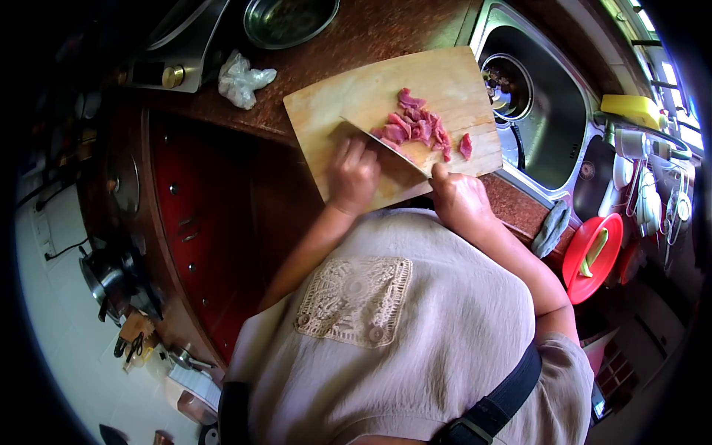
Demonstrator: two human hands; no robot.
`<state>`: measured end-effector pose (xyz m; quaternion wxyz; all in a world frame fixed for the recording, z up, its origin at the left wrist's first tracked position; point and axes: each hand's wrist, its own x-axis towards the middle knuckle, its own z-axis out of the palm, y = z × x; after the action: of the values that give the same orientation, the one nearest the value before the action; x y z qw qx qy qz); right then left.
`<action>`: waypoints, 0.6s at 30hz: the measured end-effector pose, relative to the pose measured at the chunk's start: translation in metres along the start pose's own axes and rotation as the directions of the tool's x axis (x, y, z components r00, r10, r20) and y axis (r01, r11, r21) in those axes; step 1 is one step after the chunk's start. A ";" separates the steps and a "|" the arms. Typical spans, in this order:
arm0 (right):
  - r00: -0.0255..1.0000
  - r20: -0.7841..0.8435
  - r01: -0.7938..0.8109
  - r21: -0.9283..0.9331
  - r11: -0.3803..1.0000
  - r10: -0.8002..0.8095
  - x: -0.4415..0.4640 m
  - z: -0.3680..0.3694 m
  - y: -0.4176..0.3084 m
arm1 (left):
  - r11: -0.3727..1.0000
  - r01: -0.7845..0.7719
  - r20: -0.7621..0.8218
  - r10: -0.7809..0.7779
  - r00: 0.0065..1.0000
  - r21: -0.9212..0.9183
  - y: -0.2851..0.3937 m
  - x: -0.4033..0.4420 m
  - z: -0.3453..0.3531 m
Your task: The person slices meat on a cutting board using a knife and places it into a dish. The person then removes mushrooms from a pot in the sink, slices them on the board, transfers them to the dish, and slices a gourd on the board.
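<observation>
A wooden cutting board lies on the counter, bearing a loose pile of cut pink meat with one piece apart at its right. A knife stands edge-down across the board, its blade slanting along the near side of the pile. My right hand is closed around the knife's handle at the board's near edge. On the blade's near side, my left hand rests over the board with its fingers curled; what they hold, if anything, is hidden behind them and the blade.
The sink with a metal strainer bowl is at the right. A red basin and a grey cloth sit near it. A plastic bag, a metal bowl and a stove are at the upper left.
</observation>
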<state>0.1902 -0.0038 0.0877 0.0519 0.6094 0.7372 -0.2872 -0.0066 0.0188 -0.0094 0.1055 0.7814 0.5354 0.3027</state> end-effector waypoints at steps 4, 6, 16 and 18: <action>0.999 -0.036 0.010 0.004 1.000 -0.010 0.015 0.008 -0.006 | 0.998 -0.026 -0.012 0.026 1.000 -0.050 0.002 0.005 -0.004; 0.999 -0.045 0.014 -0.003 1.000 -0.014 0.015 0.007 -0.009 | 0.993 -0.029 -0.016 0.027 0.999 -0.112 -0.002 0.004 -0.001; 0.973 -0.219 -0.041 0.158 0.987 0.076 -0.046 -0.010 0.018 | 0.891 0.167 0.026 -0.172 0.985 -0.422 -0.008 0.035 -0.003; 0.954 -0.286 -0.010 0.278 0.960 0.092 -0.049 -0.010 0.023 | 0.922 -0.046 -0.090 0.012 0.996 -0.384 -0.007 0.047 -0.007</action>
<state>0.2265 -0.0393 0.1084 -0.1363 0.6658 0.6736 -0.2904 -0.0044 0.0633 0.0097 0.2296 0.7394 0.4577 0.4372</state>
